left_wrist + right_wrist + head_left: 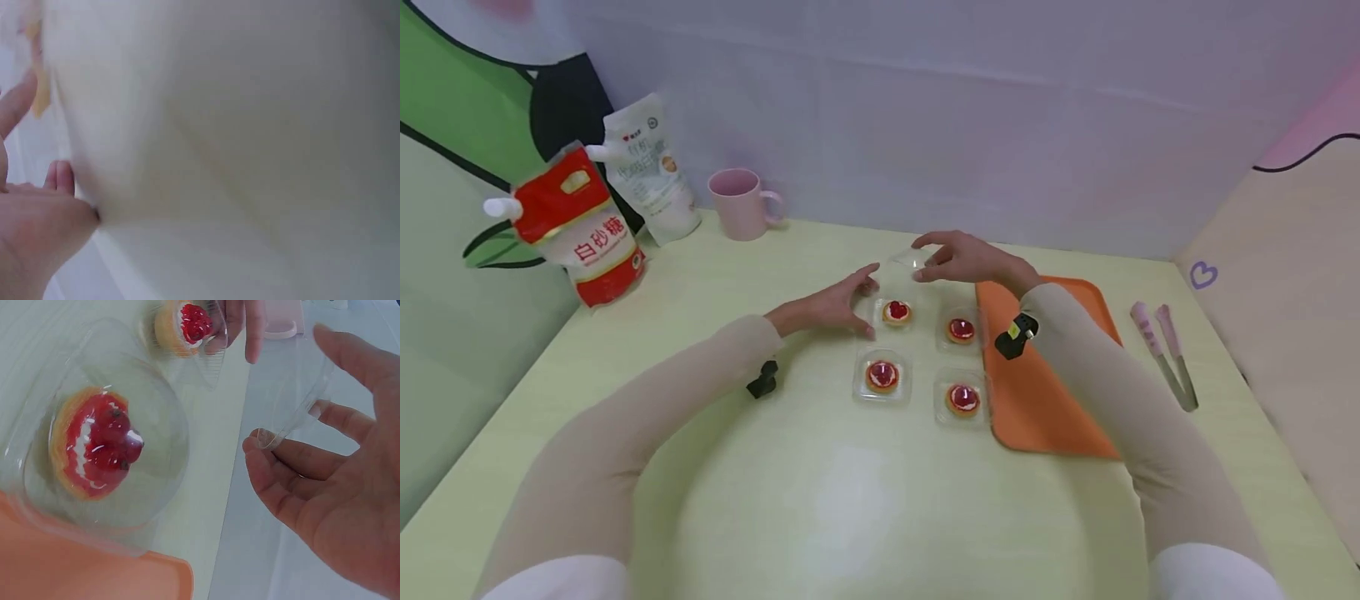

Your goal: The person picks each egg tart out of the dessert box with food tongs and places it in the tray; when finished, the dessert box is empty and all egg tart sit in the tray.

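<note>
My right hand (958, 257) pinches a clear plastic lid (312, 394) by its edges, raised above the back of an uncovered container. In that container sits a small tart (897, 312) with a red topping and white cream. My left hand (835, 306) is at the container's left side, thumb and fingers spread. Whether it touches the plastic I cannot tell. Three more tarts lie in clear domed boxes: a front-left tart (882, 377), a front-right tart (963, 400) and a right tart (961, 330). The left wrist view shows mostly blurred tabletop beside the left hand (37, 225).
An orange tray (1037, 408) lies right of the boxes, under my right forearm. Tongs (1172, 358) with pink handles rest further right. At the back left stand a pink mug (737, 206), a white spouted pouch (651, 179) and a red-and-white sugar pouch (591, 242).
</note>
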{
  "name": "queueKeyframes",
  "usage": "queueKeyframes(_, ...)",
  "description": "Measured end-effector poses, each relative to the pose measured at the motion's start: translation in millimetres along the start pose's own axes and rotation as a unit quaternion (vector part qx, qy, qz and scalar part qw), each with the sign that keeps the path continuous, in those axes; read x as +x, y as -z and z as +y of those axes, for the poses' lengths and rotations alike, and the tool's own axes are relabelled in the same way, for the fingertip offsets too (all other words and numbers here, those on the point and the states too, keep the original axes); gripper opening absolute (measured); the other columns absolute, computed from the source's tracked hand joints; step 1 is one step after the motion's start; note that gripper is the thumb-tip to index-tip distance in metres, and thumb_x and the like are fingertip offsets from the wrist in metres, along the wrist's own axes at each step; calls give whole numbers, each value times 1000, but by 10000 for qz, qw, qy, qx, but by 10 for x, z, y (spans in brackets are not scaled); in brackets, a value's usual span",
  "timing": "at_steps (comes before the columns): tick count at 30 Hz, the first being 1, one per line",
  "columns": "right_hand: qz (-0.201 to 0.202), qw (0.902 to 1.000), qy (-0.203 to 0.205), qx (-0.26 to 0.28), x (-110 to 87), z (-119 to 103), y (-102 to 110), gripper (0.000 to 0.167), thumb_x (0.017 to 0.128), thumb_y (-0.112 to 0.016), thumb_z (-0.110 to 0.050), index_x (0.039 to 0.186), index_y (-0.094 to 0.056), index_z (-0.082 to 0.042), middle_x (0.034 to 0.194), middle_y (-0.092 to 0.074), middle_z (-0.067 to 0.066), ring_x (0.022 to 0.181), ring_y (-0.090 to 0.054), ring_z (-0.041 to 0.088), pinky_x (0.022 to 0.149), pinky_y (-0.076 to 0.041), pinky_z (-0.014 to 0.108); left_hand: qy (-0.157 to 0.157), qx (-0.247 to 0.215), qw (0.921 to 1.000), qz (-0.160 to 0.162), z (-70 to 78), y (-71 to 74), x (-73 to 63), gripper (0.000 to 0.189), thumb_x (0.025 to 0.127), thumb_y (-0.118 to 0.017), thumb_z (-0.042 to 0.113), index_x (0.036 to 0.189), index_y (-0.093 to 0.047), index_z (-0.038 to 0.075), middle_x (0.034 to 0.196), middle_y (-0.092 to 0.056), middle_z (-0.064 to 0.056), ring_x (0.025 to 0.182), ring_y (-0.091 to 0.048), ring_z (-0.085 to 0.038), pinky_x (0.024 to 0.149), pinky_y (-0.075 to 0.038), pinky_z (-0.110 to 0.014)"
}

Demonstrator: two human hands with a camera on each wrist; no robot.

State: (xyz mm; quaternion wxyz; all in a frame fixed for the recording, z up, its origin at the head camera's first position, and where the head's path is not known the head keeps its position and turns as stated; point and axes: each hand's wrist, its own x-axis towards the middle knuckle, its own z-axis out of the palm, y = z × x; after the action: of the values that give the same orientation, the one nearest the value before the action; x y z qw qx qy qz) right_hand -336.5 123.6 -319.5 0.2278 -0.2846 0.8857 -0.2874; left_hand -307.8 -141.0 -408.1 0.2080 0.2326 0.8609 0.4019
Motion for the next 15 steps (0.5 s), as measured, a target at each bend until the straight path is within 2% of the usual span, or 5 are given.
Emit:
queueKeyframes(5, 73, 9967, -132, 795, 5, -40, 10, 61, 100, -58, -38, 151, -38, -11, 139, -58, 20, 126, -58, 38, 103, -48, 49, 28, -636, 9972, -385, -15, 197, -82, 101, 87, -76, 10, 161, -8, 17, 157, -35, -17, 149, -32, -32, 122, -22, -49)
queueKeyframes(7, 109, 9935, -186, 1114, 11, -64, 21, 61, 102, -53, -40, 153, -36, -12, 139, -56, 24, 125, -57, 40, 104, -47, 48, 60, -821, 9961, -312, -3, 284, -89, 89, 91, -71, 10, 160, -15, 16, 153, -41, -19, 145, -38, -33, 120, -28, -49)
queueKeyframes(9, 156, 9885, -246, 1485, 18, -92, 24, 60, 104, -47, -41, 154, -33, -12, 138, -56, 27, 125, -57, 41, 104, -47, 48, 101, -1091, 9940, 11, 24, 345, -91, 73, 95, -65, 7, 156, -26, 10, 145, -50, -23, 136, -49, -34, 113, -39, -48)
queueKeyframes(12, 245, 9789, -402, 1987, 48, -119, 3, 58, 106, -40, -44, 154, -34, -13, 135, -58, 29, 121, -60, 40, 104, -48, 47, -77, -1038, 9910, 841, 54, 369, -68, 49, 98, -60, 6, 143, -42, 1, 124, -63, -25, 114, -62, -32, 99, -50, -40)
queueKeyframes(15, 313, 9666, -609, 2468, 68, -138, -27, 55, 107, -36, -45, 151, -39, -14, 126, -65, 24, 113, -65, 36, 103, -49, 47, -482, -459, 9867, 1482, 103, 338, -32, 43, 98, -60, 5, 137, -44, 0, 108, -66, -23, 100, -64, -30, 90, -51, -36)
